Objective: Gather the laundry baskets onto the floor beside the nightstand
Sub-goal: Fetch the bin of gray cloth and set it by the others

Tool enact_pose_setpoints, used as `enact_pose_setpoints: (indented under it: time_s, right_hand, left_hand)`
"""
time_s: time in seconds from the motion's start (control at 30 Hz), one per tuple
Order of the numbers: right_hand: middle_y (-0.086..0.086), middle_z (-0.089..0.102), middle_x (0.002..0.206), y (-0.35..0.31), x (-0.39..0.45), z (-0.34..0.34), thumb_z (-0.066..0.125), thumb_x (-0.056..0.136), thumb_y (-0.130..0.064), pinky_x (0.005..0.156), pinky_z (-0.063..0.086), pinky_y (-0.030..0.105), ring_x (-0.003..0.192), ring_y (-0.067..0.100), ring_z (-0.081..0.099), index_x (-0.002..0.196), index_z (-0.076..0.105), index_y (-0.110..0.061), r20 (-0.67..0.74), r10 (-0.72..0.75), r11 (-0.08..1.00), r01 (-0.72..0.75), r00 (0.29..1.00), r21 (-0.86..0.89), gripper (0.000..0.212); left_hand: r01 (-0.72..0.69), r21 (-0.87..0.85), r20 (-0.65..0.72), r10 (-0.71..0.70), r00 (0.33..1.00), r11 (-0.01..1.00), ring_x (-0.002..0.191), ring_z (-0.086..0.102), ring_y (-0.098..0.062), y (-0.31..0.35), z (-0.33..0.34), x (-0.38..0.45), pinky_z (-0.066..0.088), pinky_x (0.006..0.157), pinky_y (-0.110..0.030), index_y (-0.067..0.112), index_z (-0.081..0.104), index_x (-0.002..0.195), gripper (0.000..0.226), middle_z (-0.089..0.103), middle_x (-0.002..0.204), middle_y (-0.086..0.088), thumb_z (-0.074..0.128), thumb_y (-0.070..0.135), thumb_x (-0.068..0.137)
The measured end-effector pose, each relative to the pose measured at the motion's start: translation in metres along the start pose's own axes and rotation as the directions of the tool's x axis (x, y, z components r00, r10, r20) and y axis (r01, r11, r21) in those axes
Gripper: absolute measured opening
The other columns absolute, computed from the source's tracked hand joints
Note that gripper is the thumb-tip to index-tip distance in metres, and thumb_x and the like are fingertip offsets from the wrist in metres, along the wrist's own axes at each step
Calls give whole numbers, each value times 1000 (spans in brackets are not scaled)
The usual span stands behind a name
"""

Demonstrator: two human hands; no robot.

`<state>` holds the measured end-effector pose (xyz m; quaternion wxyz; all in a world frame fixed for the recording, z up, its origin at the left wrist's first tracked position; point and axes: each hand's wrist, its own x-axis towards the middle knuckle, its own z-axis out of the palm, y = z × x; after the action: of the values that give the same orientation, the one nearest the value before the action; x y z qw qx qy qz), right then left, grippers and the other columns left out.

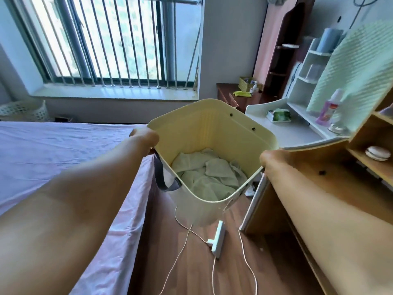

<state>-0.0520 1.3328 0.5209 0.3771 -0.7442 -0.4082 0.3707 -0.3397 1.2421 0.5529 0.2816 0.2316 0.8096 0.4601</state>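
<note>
A pale yellow laundry basket (pixel 214 122) hangs in front of me above the wooden floor, between the bed and the desk. Crumpled light green cloth (pixel 204 175) lies in its bottom, and a grey strap hangs at its left side. My left hand (pixel 145 138) grips the basket's left rim. My right hand (pixel 274 159) grips its right rim. A white lattice basket (pixel 27 110) stands on the floor at the far left, beyond the bed under the window. A dark red nightstand (pixel 231 94) stands against the wall past the yellow basket.
The bed with a lilac sheet (pixel 63 150) fills the left. A wooden desk (pixel 319 179) and a white shelf unit (pixel 297 116) line the right. A white power strip (pixel 219 237) and thin cords lie on the floor under the basket.
</note>
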Motion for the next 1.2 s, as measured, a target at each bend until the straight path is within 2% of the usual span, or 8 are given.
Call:
enact_pose_setpoints:
  time_s: [0.13, 0.23, 0.33, 0.5, 0.77, 0.97, 1.1, 1.2]
  right_hand:
    - [15, 53, 136, -44, 38, 35, 45, 81, -3, 96, 50, 39, 117, 36, 56, 135, 45, -7, -11, -67, 997, 67, 998, 25, 53]
    - [16, 58, 128, -69, 66, 67, 45, 81, -4, 94, 51, 39, 112, 37, 58, 128, 52, -9, -6, -122, 992, 122, 992, 3, 48]
    - [16, 60, 125, -94, 91, 100, 44, 80, -4, 93, 52, 41, 110, 37, 59, 127, 53, -10, 14, -156, 988, 156, 988, -13, 49]
    - [16, 61, 124, -138, 141, 159, 44, 77, -3, 94, 52, 43, 109, 37, 61, 128, 53, -9, 19, -133, 991, 133, 991, -10, 52]
    - [14, 62, 122, -207, 201, 216, 45, 76, -1, 86, 52, 40, 105, 37, 61, 124, 55, -10, 23, -140, 990, 140, 990, -23, 51]
    - [14, 62, 125, -252, 252, 274, 47, 75, -3, 92, 53, 42, 110, 37, 60, 126, 56, -9, 63, -176, 983, 178, 982, -31, 52]
    - [16, 66, 119, -278, 304, 329, 49, 74, -3, 90, 53, 39, 105, 36, 64, 119, 61, -6, 104, -201, 978, 206, 974, -39, 47]
    - [15, 66, 121, -300, 360, 379, 48, 75, -3, 89, 50, 35, 108, 36, 63, 120, 61, -7, 134, -226, 972, 232, 965, -32, 47]
  left_hand:
    - [34, -126, -76, -44, 996, 991, 81, 65, -31, 22, 15, 47, 61, 71, -45, 3, 55, 81, 18, 60, 94, -15, 44, -10, 83]
    - [61, -141, -99, -76, 992, 988, 81, 66, -34, 26, 23, 87, 60, 75, -48, 3, 59, 90, 22, 63, 98, -18, 42, -9, 81]
    - [67, -160, -109, -85, 990, 985, 79, 66, -34, 31, 30, 129, 59, 60, -41, 3, 60, 96, 27, 63, 100, -19, 42, -10, 80]
    - [69, -153, -67, -80, 994, 986, 88, 70, -35, 64, 39, 207, 60, 60, -38, -3, 65, 106, 34, 69, 108, -20, 44, -8, 80]
    - [80, -84, -89, -87, 992, 993, 88, 71, -37, 118, 54, 289, 58, 85, -47, -6, 62, 113, 38, 64, 97, -17, 42, -2, 80]
    - [88, -82, -126, -98, 987, 993, 92, 71, -36, 142, 62, 351, 61, 78, -41, -4, 59, 116, 36, 67, 113, -19, 45, -1, 83]
    - [86, -70, -184, -98, 978, 994, 68, 67, -32, 160, 80, 405, 46, 39, -23, -5, 62, 109, 31, 67, 89, -16, 45, 3, 84]
    - [92, -77, -208, -106, 972, 993, 56, 59, -27, 174, 110, 463, 46, 32, -21, -8, 62, 108, 31, 61, 80, -16, 46, -1, 83]
